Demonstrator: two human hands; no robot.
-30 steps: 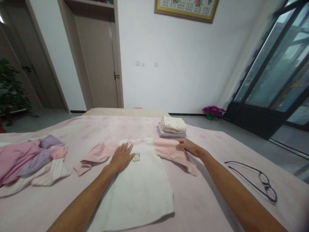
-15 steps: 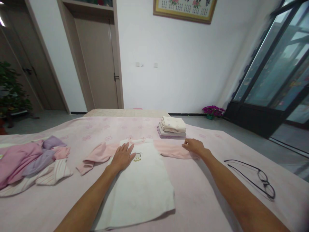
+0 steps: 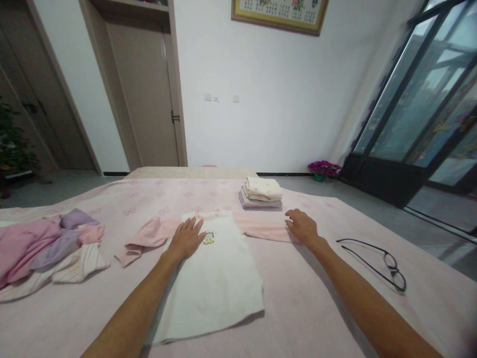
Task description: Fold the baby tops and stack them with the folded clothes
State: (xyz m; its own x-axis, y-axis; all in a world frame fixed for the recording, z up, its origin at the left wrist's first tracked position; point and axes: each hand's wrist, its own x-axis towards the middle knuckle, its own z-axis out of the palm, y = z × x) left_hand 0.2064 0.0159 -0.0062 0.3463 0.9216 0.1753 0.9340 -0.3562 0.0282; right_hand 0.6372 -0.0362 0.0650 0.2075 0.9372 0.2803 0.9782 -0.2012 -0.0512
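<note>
A small white shirt [image 3: 214, 283] with pale pink sleeves lies spread on the pink bedcover, a small printed figure on its chest. My left hand [image 3: 186, 238] rests flat on its upper left side, fingers stretched out. The left sleeve [image 3: 149, 233] is bent and wrinkled, while the right sleeve [image 3: 263, 227] runs out straight. At that sleeve's end is my right hand [image 3: 302, 227], its fingers loosely curved and apart, with nothing seen in them. The hand and wrist partly hide the cuff.
Folded clothes [image 3: 263, 190] sit stacked beyond the right sleeve. A loose heap of clothes [image 3: 40, 248] lies at the left. Black-framed glasses [image 3: 391, 268] rest on the pink bedcover [image 3: 298, 308] right of my right arm. Purple flowers [image 3: 323, 168] stand on the floor behind.
My right hand has loosened from a pinch at the sleeve's end, its fingers now apart. My left hand stays flat on the shirt. The view has shifted slightly.
</note>
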